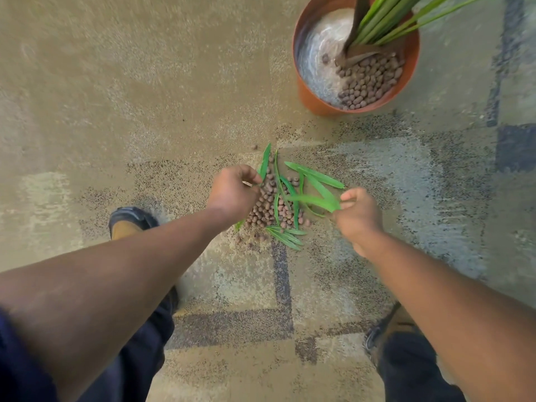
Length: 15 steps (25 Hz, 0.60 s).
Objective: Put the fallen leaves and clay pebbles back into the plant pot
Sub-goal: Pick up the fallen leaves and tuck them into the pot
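A heap of brown clay pebbles (268,210) lies on the carpet with several long green leaves (314,175) scattered over it. My left hand (233,192) is at the heap's left side, fingers pinched on a green leaf (264,162). My right hand (358,214) is at the heap's right side, closed on the end of another green leaf (314,200) that stretches left. The orange plant pot (314,103) stands at the upper right, holding pebbles (368,79), pale filler and a green plant (385,20).
The patterned carpet (145,111) is beige with grey and dark patches. A single pebble (254,147) lies just beyond the heap. My left shoe (127,223) is left of the heap and my right shoe (383,329) is below my right arm.
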Available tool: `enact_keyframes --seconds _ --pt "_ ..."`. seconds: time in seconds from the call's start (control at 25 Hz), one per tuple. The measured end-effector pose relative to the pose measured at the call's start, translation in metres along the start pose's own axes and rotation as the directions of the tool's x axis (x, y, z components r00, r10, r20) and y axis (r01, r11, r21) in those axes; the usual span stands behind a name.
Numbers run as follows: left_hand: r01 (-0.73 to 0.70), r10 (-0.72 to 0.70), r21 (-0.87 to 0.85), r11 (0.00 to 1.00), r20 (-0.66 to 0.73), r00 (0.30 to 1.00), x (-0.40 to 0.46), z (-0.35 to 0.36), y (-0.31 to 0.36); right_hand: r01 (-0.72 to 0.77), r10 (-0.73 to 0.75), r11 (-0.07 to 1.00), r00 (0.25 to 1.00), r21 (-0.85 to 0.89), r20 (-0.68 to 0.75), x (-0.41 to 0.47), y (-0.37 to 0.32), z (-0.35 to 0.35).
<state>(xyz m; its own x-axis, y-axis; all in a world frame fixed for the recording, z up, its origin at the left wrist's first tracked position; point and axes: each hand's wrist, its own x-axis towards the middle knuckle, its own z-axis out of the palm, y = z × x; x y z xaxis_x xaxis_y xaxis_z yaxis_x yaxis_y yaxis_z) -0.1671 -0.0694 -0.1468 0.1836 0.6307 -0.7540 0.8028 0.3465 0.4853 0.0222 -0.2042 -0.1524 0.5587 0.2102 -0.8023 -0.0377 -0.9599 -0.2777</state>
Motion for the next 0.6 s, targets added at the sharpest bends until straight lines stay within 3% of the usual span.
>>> enact_keyframes --seconds 0.24,0.4,0.6 --pt "0.131 -0.105 -0.173 0.976 0.153 0.983 -0.008 0.001 0.019 -0.094 0.071 0.987 0.982 0.131 0.172 -0.008 0.009 -0.008" --pt "0.185 -0.135 -0.158 0.970 0.283 0.950 -0.012 0.010 0.027 -0.182 0.115 0.951 0.958 0.251 0.262 -0.012 0.001 -0.006" --pt "0.231 -0.183 -0.092 0.969 0.367 0.912 -0.016 0.022 0.031 -0.398 0.262 0.837 0.894 0.375 0.364 -0.019 -0.002 -0.003"
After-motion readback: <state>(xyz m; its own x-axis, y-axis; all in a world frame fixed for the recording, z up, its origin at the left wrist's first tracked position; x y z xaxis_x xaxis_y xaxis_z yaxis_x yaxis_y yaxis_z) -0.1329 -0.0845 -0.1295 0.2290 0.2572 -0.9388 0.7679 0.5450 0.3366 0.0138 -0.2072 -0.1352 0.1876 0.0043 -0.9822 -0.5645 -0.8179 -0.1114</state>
